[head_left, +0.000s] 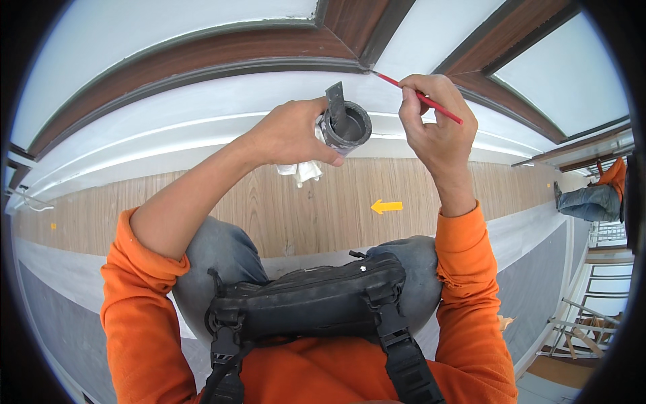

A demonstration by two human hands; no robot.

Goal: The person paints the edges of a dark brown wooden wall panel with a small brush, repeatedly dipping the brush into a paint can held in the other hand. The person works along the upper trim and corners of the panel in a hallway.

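The left forearm reaches up and inward with its sleeve pushed back, and the left hand [296, 131] curls its fingers and thumb around a small can [330, 139] above the wood-look floor [323, 212], while the right hand [444, 124], raised with bent wrist, pinches a slim brush [389, 79] whose tip is at a corner of the dark edging [269, 68]. The brush has a red handle; the round can, grey-smeared at its rim, contains dark grey paint and an upright flat, dark-coated stick [334, 97].
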